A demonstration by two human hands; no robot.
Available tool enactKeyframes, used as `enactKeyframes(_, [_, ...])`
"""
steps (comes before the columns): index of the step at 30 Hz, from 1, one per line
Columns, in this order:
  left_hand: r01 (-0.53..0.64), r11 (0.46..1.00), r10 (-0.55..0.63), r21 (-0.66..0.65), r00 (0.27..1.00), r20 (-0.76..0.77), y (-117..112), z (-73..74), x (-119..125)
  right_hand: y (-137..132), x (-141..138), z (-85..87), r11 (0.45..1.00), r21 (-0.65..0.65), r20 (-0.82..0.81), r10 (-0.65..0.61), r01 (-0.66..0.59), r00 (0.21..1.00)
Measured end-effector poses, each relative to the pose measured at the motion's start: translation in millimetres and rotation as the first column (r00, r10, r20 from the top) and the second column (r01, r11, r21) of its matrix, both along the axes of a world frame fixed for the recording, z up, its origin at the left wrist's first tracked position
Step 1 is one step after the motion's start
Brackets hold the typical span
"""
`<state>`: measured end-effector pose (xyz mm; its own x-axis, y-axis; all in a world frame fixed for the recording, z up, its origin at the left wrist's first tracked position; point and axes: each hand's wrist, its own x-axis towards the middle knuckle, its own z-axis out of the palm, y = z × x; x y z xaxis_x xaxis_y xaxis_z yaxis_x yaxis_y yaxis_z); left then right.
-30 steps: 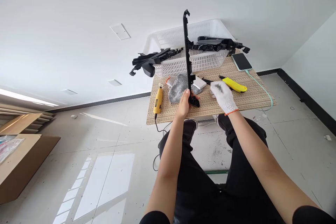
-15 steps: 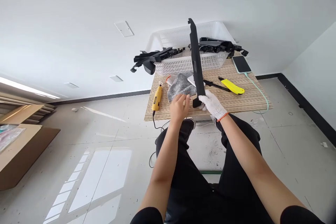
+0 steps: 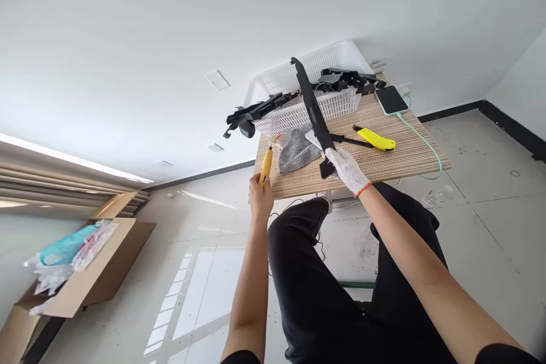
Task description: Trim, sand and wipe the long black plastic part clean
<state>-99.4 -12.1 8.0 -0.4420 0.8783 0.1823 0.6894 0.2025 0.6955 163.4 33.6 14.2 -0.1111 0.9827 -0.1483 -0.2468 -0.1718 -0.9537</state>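
Note:
My bare left hand (image 3: 260,196) is closed around a yellow rotary tool (image 3: 266,166) with a pale tip, at the table's left edge. In a white knit glove, my right hand (image 3: 346,170) grips the lower end of a long black plastic trim piece (image 3: 314,111). The piece slants up and to the left, its far end in front of the basket. Between the two hands lies a grey cloth (image 3: 294,152) on the table. Beside my right hand are a yellow utility knife (image 3: 375,139) and a thin black tool (image 3: 353,140).
A white plastic basket (image 3: 294,119) holding several black plastic parts (image 3: 341,78) stands at the back of the wood-patterned table (image 3: 409,156). On the right is a phone (image 3: 391,100) with a green cable (image 3: 426,139). A cardboard box (image 3: 102,267) with plastic bags sits at left.
My left hand has moved left from beside the trim piece and taken hold of the rotary tool. The trim piece now tilts further left. The view has turned leftward.

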Motion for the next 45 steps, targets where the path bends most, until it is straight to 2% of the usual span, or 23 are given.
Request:
enactKeyframes(2, [0.039, 0.993, -0.054, 0.115, 0.99, 0.127, -6.6, 12.5, 14.0, -4.6, 4.2, 7.5, 0.999, 0.039, 0.071, 0.023, -0.026, 0.997])
enactKeyframes(4, [0.085, 0.972, -0.123, 0.22, 0.979, 0.165, -9.5, 28.6, 28.8, -9.5, 8.0, 14.3, 0.992, 0.111, 0.158, 0.039, -0.057, 0.987])
enactKeyframes(7, [0.177, 0.931, -0.218, 0.321, 0.971, 0.098, -5.6, 52.2, 46.9, -14.0, 11.0, 19.0, 0.983, 0.172, 0.187, 0.034, -0.067, 0.982])
enactKeyframes(10, [0.291, 0.891, -0.313, 0.349, 0.95, 0.006, 1.5, 62.3, 57.3, -14.0, 12.1, 15.8, 0.988, 0.148, 0.103, 0.03, -0.045, 0.994])
enactKeyframes(13, [0.343, 0.886, -0.361, 0.313, 0.933, -0.001, 4.2, 55.7, 61.7, -12.3, 14.1, 10.1, 0.991, 0.124, 0.076, 0.049, -0.058, 0.996])
enactKeyframes(19, [0.337, 0.901, -0.359, 0.272, 0.933, 0.033, 4.1, 36.7, 60.3, -10.7, 18.9, 3.9, 0.985, 0.146, 0.156, 0.07, -0.093, 0.985])
enactKeyframes(26, [0.368, 0.869, -0.398, 0.33, 0.917, 0.025, 18.8, 31.8, 61.1, -9.0, 20.5, 2.0, 0.979, 0.172, 0.239, 0.064, -0.107, 0.969])
enactKeyframes(30, [0.388, 0.858, -0.412, 0.337, 0.911, 0.002, 24.8, 27.4, 63.2, -8.8, 19.5, 1.7, 0.98, 0.169, 0.2, 0.072, -0.107, 0.977])
enactKeyframes(38, [0.369, 0.87, -0.395, 0.328, 0.919, 0.015, 22.5, 30.5, 72.9, -4.4, 19.7, -8.6, 0.97, 0.21, 0.22, 0.071, -0.118, 0.973])
enactKeyframes(45, [0.381, 0.854, -0.387, 0.356, 0.92, -0.056, 24.0, 23.6, 69.3, -5.0, 19.6, -8.5, 0.973, 0.202, 0.214, 0.071, -0.115, 0.974])
